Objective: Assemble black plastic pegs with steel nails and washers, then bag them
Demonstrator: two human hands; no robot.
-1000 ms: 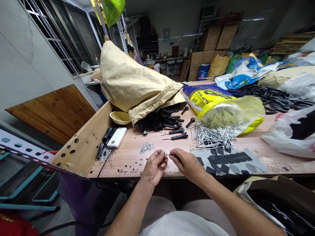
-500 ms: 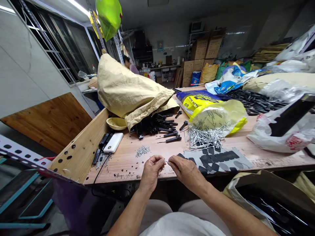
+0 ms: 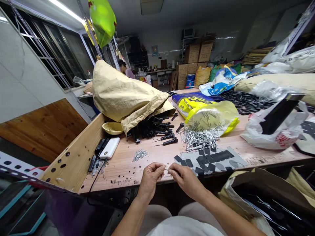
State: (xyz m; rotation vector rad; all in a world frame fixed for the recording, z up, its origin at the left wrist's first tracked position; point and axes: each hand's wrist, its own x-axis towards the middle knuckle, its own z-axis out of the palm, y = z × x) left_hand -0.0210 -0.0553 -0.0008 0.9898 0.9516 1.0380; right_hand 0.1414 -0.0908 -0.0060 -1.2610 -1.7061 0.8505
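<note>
My left hand (image 3: pixel 153 175) and my right hand (image 3: pixel 183 175) meet above the table's front edge, fingertips nearly touching. Both are closed in a pinch. A thin, small piece seems to lie between the fingertips, too small to name. Beyond my left hand is a little heap of small silver metal pieces, like nuts (image 3: pixel 140 155). Long thin metal screws or pins (image 3: pixel 200 137) spill from a clear and yellow plastic bag (image 3: pixel 214 114). Close to my right hand, a grey sheet (image 3: pixel 237 159) carries black stick-on pads (image 3: pixel 208 159). Two black handle-like parts with thin rods (image 3: pixel 169 141) lie farther back.
A large tan sack (image 3: pixel 128 91) spills black parts (image 3: pixel 150 129). At left are a yellow bowl (image 3: pixel 112 128), a white power bank (image 3: pixel 110 147) with a cable and a wooden side board (image 3: pixel 76 154). A white plastic bag (image 3: pixel 265 131) stands right; an open sack (image 3: pixel 228 191) sits below. A person is partly visible behind.
The view has tilted and shifted a little, so the scene sits further left. Both hands stay pinched together; the thin piece between them shows less clearly now.
</note>
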